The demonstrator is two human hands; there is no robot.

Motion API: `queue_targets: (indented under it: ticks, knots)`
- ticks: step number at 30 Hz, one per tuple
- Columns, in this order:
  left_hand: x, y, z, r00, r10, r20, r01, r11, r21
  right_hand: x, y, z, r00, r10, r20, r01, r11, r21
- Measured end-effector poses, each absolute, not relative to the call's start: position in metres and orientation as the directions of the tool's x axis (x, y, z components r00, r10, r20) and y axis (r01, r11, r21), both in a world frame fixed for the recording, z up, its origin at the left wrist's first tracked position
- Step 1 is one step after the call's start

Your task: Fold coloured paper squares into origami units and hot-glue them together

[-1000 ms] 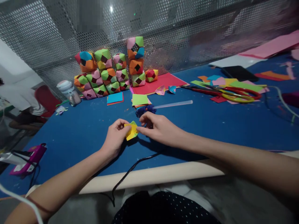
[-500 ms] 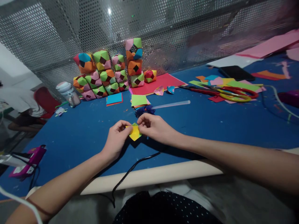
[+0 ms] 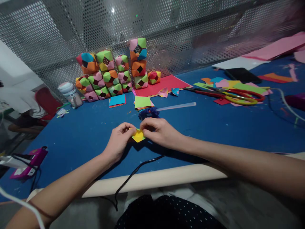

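Between my two hands is a small folded piece of yellow paper (image 3: 138, 136) with green showing at its edges, held just above the blue table (image 3: 95, 136). My left hand (image 3: 121, 139) pinches its left corner between thumb and fingers. On the opposite corner, my right hand (image 3: 159, 131) is closed in a pinch too. Right behind my right hand lies a dark blue glue gun (image 3: 149, 113) with a clear glue stick (image 3: 178, 106) sticking out of it. Part of the glue gun is hidden by that hand.
Folded paper balls (image 3: 110, 78) stand stacked at the back. Paper squares (image 3: 142, 102) lie before them. Scissors (image 3: 243, 97) rest on coloured scraps at right, near a black phone (image 3: 243, 75). A black cable (image 3: 135, 170) crosses the front edge. A person (image 3: 21, 98) sits at far left.
The upper green point of the paper, visible before between my fingertips, is now folded down or covered by my fingers. Both hands keep their pinch in nearly the same place.
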State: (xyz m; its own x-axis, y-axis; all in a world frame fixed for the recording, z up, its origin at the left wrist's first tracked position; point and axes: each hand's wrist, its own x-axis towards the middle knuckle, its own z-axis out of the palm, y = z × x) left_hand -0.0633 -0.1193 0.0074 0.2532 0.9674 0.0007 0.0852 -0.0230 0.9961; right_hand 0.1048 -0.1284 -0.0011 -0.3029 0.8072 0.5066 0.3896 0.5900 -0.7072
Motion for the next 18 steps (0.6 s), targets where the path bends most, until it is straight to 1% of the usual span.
queue_targets:
  ticks: [3,7,10,14,18]
  knots:
    - [-0.0638,-0.1193,0.0057,0.257,0.966,0.008,0.123,-0.041,0.992,0.1051,-0.1295,0.0,-0.308,0.829,0.466,0.391,0.557,-0.732]
    - [-0.0653,-0.1192,0.0043,0.282,0.959,0.03,0.179,-0.083,0.98,0.1044,-0.1309,0.0015,-0.29,0.892,0.348,0.324,0.434,-0.841]
    - [-0.0667,-0.1188,0.0046,0.316,0.948,0.035,0.181,-0.097,0.979,0.1032,-0.1301,0.0012,-0.292,0.911,0.292,0.278,0.373,-0.885]
    - [-0.0672,-0.1177,0.005,0.352,0.936,0.021,0.159,-0.082,0.984,0.102,-0.1287,-0.0003,-0.292,0.898,0.329,0.215,0.397,-0.892]
    - [-0.0659,-0.1177,0.0054,0.342,0.939,0.016,0.214,-0.095,0.972,0.1025,-0.1313,-0.0016,-0.299,0.858,0.417,0.285,0.498,-0.819]
